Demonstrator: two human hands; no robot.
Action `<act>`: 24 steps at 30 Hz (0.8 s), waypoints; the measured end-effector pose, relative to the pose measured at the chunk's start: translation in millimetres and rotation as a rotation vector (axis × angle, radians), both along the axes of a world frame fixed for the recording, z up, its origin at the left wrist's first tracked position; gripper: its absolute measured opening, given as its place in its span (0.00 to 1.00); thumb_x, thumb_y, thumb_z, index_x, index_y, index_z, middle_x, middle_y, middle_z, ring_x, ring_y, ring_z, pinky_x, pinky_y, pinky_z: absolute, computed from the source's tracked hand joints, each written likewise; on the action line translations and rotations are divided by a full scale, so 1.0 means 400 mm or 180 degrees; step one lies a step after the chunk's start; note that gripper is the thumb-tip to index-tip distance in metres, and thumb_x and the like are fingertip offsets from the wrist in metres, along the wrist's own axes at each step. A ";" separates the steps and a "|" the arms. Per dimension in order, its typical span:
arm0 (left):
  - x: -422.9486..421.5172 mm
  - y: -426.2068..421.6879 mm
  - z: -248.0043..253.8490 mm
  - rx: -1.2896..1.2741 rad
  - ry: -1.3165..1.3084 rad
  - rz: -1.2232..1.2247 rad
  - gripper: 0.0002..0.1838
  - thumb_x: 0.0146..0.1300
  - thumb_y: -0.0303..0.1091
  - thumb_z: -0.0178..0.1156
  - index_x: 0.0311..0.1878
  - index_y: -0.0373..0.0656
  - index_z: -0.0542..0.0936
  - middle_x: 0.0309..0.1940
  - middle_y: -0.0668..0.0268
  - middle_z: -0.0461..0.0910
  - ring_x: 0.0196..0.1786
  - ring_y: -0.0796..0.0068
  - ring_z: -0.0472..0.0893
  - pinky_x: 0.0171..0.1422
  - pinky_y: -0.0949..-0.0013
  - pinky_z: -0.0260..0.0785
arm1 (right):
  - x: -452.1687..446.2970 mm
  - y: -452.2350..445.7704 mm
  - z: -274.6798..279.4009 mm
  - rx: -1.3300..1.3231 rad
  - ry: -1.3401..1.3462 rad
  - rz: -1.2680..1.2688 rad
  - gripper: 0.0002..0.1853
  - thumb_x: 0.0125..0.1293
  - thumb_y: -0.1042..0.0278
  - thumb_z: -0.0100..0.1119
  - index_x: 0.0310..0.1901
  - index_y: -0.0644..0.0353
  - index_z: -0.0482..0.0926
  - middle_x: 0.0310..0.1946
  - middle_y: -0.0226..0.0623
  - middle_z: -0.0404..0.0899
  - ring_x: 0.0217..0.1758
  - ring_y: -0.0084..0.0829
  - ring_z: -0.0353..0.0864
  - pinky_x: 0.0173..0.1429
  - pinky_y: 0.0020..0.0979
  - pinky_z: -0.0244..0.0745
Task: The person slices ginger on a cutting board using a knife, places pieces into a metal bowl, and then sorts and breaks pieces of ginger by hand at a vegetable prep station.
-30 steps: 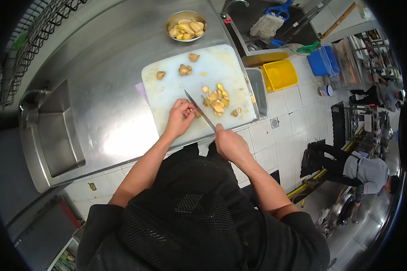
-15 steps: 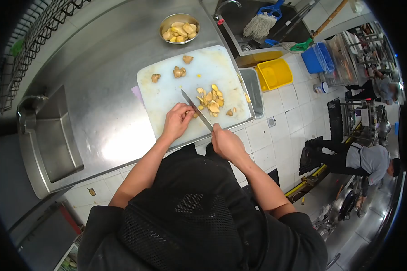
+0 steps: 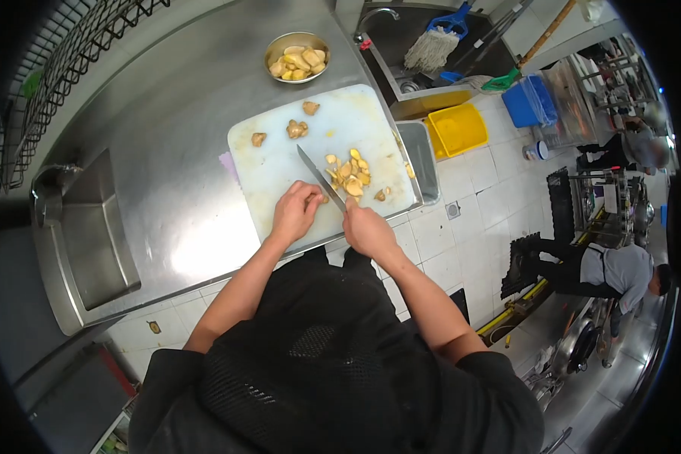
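My right hand (image 3: 369, 230) is closed round the handle of a knife (image 3: 319, 175), whose blade points up and to the left over a white cutting board (image 3: 276, 166). Left of the blade, the curled fingers of my left hand (image 3: 296, 210) hold a piece of ginger (image 3: 324, 200), mostly hidden under the fingertips. A loose pile of ginger slices (image 3: 350, 174) lies just right of the blade. Farther up the board are several unpeeled ginger knobs (image 3: 297, 129). Behind the board stands a metal bowl (image 3: 271, 69) of peeled ginger pieces (image 3: 299, 62).
The steel counter (image 3: 166, 151) has a sink basin (image 3: 98, 227) at its left end. Right of the board are a grey bin (image 3: 420, 163), a yellow tub (image 3: 458, 130) and a blue container (image 3: 528, 102). A co-worker (image 3: 617, 270) stands at the far right by the stoves.
The knife and my right hand have shifted slightly left, closer to my left hand. My left hand stays on the ginger piece. The whole view has tilted a little.
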State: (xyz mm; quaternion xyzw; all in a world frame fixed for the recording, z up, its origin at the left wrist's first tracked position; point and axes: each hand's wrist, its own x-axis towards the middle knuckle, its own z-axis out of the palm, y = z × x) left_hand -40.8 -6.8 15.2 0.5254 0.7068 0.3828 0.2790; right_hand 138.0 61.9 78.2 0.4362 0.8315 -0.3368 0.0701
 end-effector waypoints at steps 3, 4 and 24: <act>0.017 -0.007 0.008 -0.0108 -0.0055 -0.0025 0.06 0.70 0.32 0.62 0.45 0.42 0.84 0.39 0.61 0.80 0.36 0.59 0.83 0.42 0.59 0.75 | 0.019 -0.025 0.047 -0.0095 -0.0114 -0.0043 0.08 0.70 0.71 0.50 0.44 0.68 0.70 0.30 0.63 0.83 0.36 0.63 0.85 0.43 0.60 0.78; 0.015 -0.008 0.004 -0.0127 -0.0053 -0.0026 0.06 0.70 0.32 0.62 0.45 0.42 0.84 0.39 0.61 0.80 0.36 0.59 0.83 0.42 0.59 0.75 | 0.028 -0.032 0.059 -0.0172 -0.0158 -0.0015 0.08 0.70 0.71 0.50 0.44 0.68 0.70 0.30 0.63 0.83 0.36 0.63 0.85 0.43 0.59 0.78; -0.017 0.011 -0.027 -0.0012 -0.0345 -0.0017 0.05 0.70 0.29 0.61 0.44 0.40 0.82 0.36 0.65 0.79 0.31 0.77 0.74 0.37 0.70 0.68 | 0.027 -0.050 0.069 -0.0268 -0.0018 -0.0210 0.10 0.67 0.77 0.49 0.47 0.72 0.71 0.34 0.65 0.84 0.39 0.64 0.86 0.46 0.59 0.80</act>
